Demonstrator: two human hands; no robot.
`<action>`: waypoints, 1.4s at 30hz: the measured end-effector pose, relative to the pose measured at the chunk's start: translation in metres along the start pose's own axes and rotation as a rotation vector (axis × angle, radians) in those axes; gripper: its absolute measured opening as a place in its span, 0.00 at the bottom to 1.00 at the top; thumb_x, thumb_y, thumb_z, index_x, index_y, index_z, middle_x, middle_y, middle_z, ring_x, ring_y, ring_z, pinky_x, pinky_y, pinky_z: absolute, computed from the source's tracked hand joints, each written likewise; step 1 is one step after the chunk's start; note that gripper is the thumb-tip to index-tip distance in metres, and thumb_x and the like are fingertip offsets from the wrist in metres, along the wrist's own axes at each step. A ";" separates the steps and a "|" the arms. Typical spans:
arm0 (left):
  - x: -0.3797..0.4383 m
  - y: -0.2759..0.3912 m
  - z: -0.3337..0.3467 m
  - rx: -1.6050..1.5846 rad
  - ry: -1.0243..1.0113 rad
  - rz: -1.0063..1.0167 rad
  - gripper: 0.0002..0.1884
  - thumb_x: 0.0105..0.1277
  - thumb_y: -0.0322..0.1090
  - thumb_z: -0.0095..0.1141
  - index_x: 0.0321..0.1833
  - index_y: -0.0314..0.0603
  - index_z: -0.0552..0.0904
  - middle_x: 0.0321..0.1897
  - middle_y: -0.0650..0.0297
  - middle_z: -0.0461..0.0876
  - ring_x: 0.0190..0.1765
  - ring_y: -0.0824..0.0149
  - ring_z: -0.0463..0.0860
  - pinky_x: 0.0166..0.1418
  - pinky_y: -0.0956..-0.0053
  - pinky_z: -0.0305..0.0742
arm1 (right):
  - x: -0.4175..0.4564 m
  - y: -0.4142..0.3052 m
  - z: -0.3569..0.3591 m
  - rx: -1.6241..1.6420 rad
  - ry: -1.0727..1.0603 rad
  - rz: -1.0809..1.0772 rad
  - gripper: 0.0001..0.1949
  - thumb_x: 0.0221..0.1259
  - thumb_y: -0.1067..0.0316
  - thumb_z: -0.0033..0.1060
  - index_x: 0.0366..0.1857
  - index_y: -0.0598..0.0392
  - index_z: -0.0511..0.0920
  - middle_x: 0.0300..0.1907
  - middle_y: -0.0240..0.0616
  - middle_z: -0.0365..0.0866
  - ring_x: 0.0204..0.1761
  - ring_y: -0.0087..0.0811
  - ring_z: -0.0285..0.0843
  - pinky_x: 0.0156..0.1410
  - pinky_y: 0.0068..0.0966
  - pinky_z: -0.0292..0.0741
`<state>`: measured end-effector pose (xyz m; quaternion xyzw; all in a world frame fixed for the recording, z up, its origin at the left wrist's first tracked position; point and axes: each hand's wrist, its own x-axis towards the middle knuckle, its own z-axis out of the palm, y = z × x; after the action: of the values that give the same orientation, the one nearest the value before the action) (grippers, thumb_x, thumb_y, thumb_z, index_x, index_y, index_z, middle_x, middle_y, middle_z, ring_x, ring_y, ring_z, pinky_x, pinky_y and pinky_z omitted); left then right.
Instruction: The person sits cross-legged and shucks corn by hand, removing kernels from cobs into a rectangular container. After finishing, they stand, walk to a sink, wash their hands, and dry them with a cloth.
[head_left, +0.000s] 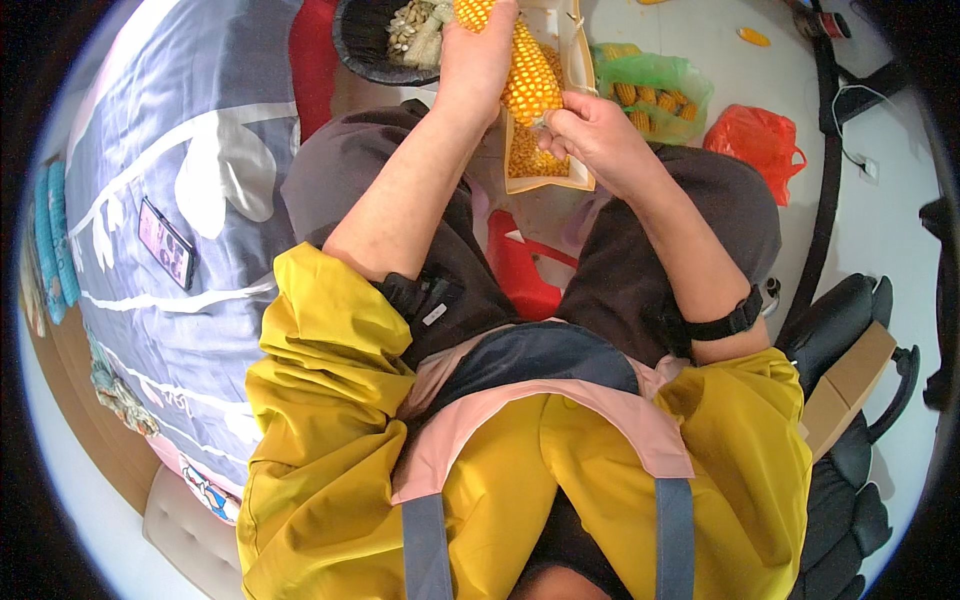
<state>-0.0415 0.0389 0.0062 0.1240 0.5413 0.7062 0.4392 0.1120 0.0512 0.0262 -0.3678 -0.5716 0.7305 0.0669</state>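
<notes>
An ear of yellow corn (531, 79) slants across the top of the view, its kernels mostly in place. My left hand (478, 64) is wrapped around its upper part, thumb across the front. At its lower tip, the fingers of my right hand (581, 131) pinch the end. Beneath both hands stands an open cardboard box (586, 161) holding loose corn kernels (536, 157). Left of it is a black-lined basin (358, 45) with a pale stripped cob (426, 43) and whitish shells or scraps (405, 26). The box's far part is partly hidden by the ear and my left hand.
A green plastic bag (694, 75) with several corn ears lies right of the box, beside a red plastic bag (754, 142). One small ear (754, 37) rests on the floor. A phone (166, 244) lies on the bed (225, 262). A black chair (832, 322) holds a cardboard box (847, 390).
</notes>
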 end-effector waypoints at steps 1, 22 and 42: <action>0.000 0.000 0.000 0.069 -0.008 -0.006 0.12 0.70 0.42 0.54 0.46 0.41 0.76 0.29 0.65 0.76 0.31 0.68 0.77 0.33 0.73 0.74 | 0.000 0.000 0.000 -0.005 0.009 0.012 0.08 0.66 0.70 0.45 0.38 0.64 0.74 0.30 0.34 0.76 0.28 0.19 0.68 0.35 0.16 0.66; -0.001 0.000 0.001 0.139 0.023 0.003 0.14 0.71 0.42 0.53 0.49 0.38 0.74 0.32 0.62 0.78 0.31 0.67 0.78 0.34 0.72 0.75 | 0.010 0.016 -0.009 0.221 -0.094 0.048 0.10 0.68 0.70 0.43 0.43 0.66 0.73 0.41 0.37 0.75 0.35 0.23 0.70 0.38 0.19 0.67; 0.001 -0.005 0.000 0.194 0.019 -0.092 0.25 0.69 0.46 0.55 0.55 0.28 0.67 0.37 0.54 0.78 0.36 0.63 0.79 0.36 0.68 0.78 | 0.009 0.013 -0.011 0.303 -0.128 0.077 0.09 0.65 0.69 0.45 0.37 0.66 0.73 0.32 0.36 0.74 0.32 0.21 0.68 0.37 0.20 0.67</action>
<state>-0.0397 0.0401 0.0016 0.1346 0.6163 0.6307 0.4519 0.1166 0.0598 0.0097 -0.3278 -0.4435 0.8322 0.0570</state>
